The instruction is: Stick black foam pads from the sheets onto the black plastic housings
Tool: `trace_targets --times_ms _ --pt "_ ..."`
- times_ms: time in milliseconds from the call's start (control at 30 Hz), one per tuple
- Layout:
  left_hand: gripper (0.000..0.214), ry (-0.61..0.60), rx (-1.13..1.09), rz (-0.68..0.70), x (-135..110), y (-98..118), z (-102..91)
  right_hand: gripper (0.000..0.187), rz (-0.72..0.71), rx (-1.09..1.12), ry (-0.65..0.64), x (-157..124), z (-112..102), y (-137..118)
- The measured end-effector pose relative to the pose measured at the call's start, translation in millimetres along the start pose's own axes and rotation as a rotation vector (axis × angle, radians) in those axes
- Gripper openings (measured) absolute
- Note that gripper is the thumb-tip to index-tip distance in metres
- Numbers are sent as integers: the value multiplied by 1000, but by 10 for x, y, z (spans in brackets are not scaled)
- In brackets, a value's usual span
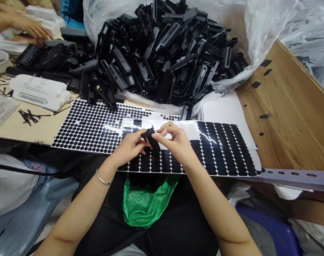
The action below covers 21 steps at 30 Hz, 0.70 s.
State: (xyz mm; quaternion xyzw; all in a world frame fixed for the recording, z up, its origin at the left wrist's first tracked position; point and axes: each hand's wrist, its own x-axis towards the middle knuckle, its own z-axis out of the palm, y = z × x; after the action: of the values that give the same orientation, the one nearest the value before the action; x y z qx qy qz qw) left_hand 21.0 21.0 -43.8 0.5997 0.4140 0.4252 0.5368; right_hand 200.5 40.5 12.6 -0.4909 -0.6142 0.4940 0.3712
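Note:
My left hand point(131, 147) is closed around a small black plastic part point(153, 143), which is tilted above a sheet of black stickers. My right hand point(174, 140) is bent in a pinch at the part's upper end, its thumb tip against the part; whether a sticker lies under the thumb I cannot tell. Below both hands, the white sheet of rounded black stickers point(223, 149) has a bare strip along its upper middle. A second sheet, with small round black dots point(83, 124), lies partly under it to the left.
A big heap of black plastic parts point(162, 53) fills a clear plastic bag point(260, 39) at the back. White printed cards point(39, 92) and thin black strips point(30, 116) lie left. Another person's hand point(31, 28) is at upper left. A green bag point(148, 206) hangs at my lap.

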Motion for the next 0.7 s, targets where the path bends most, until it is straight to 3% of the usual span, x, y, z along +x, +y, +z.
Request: trace_targets --times_ms 200,400,567,700 --pt "19 20 -52 32 0 19 23 47 29 37 -14 5 -11 4" --pt "22 84 -233 -27 6 48 93 58 14 39 18 17 28 87" --pt "23 78 -328 -27 15 43 115 53 -3 71 24 24 53 98" --pt "31 76 -406 -31 22 48 139 43 71 276 -63 30 68 62"
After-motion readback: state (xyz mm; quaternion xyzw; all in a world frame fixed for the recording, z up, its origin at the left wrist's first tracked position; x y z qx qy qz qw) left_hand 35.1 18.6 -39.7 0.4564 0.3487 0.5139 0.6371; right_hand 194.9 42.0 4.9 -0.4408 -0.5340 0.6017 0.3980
